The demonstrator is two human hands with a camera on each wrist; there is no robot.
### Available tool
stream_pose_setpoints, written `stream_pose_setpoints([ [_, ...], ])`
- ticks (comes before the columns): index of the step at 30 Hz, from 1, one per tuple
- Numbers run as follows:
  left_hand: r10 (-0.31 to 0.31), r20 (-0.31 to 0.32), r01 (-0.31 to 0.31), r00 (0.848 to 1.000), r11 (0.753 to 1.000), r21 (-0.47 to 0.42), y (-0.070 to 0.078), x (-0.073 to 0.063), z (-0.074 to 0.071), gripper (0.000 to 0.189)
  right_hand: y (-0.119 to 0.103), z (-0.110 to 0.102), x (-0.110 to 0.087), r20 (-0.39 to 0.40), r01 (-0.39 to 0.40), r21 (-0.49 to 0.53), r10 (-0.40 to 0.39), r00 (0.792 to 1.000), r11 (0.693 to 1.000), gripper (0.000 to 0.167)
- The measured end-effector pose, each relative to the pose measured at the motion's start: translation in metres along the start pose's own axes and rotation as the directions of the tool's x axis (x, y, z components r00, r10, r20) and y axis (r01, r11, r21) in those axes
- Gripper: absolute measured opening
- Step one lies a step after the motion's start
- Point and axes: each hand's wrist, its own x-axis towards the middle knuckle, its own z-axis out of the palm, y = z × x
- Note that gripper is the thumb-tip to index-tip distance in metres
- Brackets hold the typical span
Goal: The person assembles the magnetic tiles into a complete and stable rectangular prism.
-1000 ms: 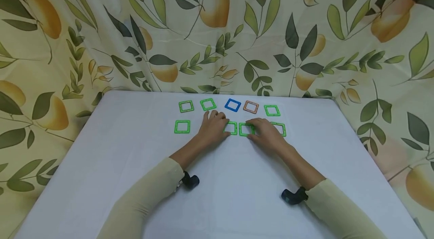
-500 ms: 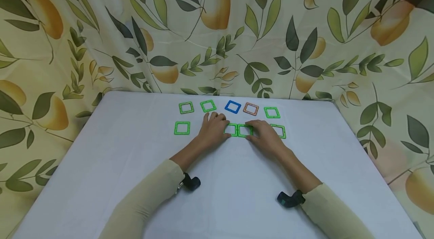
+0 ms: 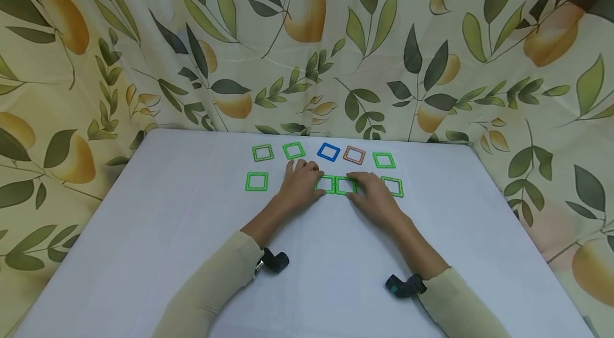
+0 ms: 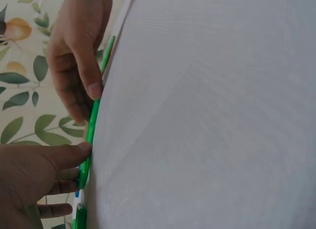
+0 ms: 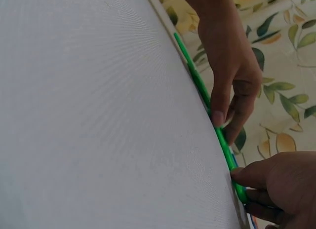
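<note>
Two green square magnetic tiles lie flat on the white table, edge against edge, in the middle of the near row. My left hand (image 3: 301,184) pinches the left green tile (image 3: 334,185) between thumb and fingers, covering its left side. By its right edge the right green tile (image 3: 343,193) is pinched by my right hand (image 3: 376,196). In the left wrist view the thumb of my left hand (image 4: 29,177) presses on the green edge (image 4: 85,166). The right wrist view shows my right hand (image 5: 284,184) gripping the green strip (image 5: 227,155) from the side.
Another green tile (image 3: 256,173) lies left of my left hand, and one green tile (image 3: 401,187) right of my right hand. Behind, a row holds several green tiles (image 3: 384,154), a blue tile (image 3: 328,144) and an orange tile (image 3: 354,147). A patterned cloth (image 3: 307,87) hangs beyond the table.
The right hand has slid its green tile leftward, closing the gap until it meets the left tile. Both hands keep their hold, and the left has barely moved.
</note>
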Motion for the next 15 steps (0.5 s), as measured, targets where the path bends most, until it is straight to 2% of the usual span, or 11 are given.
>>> stream_pose_setpoints([
  [10, -0.010, -0.003, 0.010, 1.000, 1.000, -0.025, -0.0015, -0.0011, 0.0004, 0.059, -0.0008, -0.0003, -0.0019, 0.003, -0.011, -0.011, 0.011, 1.000, 1.000, 0.056],
  [15, -0.039, 0.006, 0.039, 0.999, 0.997, -0.064, -0.0060, -0.0014, -0.0034, 0.063, -0.0015, -0.0010, -0.0004, 0.002, -0.011, -0.006, 0.011, 1.000, 1.000, 0.056],
])
